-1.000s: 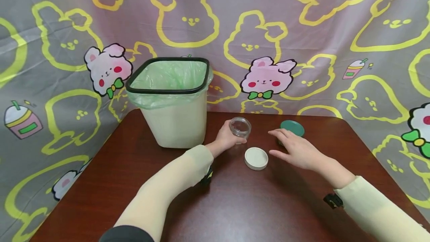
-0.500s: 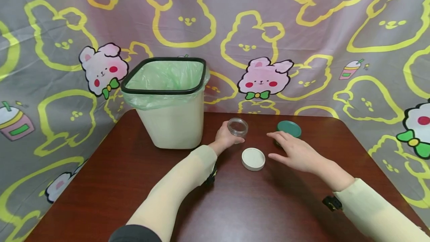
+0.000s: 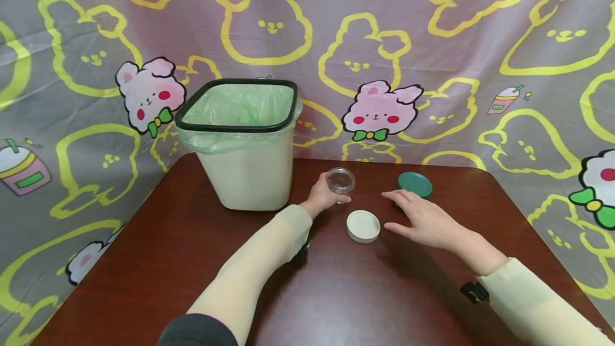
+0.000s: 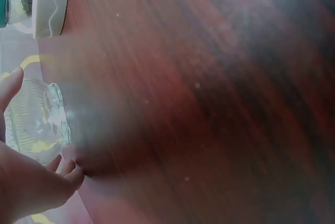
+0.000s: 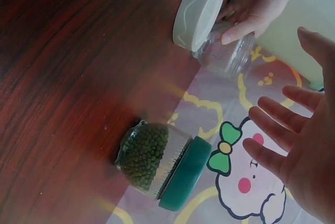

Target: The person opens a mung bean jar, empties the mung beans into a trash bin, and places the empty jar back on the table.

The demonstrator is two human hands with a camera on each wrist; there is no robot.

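Note:
In the head view my left hand (image 3: pixel 321 195) is curled around the side of a clear glass jar (image 3: pixel 340 181), which has no lid on and looks empty. My right hand (image 3: pixel 424 220) hovers with its fingers spread and nothing in it. Just beyond it stands a second glass jar, its green lid (image 3: pixel 416 182) on; the right wrist view shows small green beans (image 5: pixel 144 153) filling its lower part. Between the hands lies a round off-white lid (image 3: pixel 363 225), with a wavy line along its side, apart from both hands.
A cream trash bin (image 3: pixel 250 178) with a black rim and green liner bag stands left of the open jar, close to my left hand. The dark reddish-brown table (image 3: pixel 336 292) ends at a patterned cloth backdrop (image 3: pixel 432 31) behind everything.
The head view has shifted slightly. Both hands keep nearly the same places, the left still holding the clear jar and the right still raised near the green-lidded jar.

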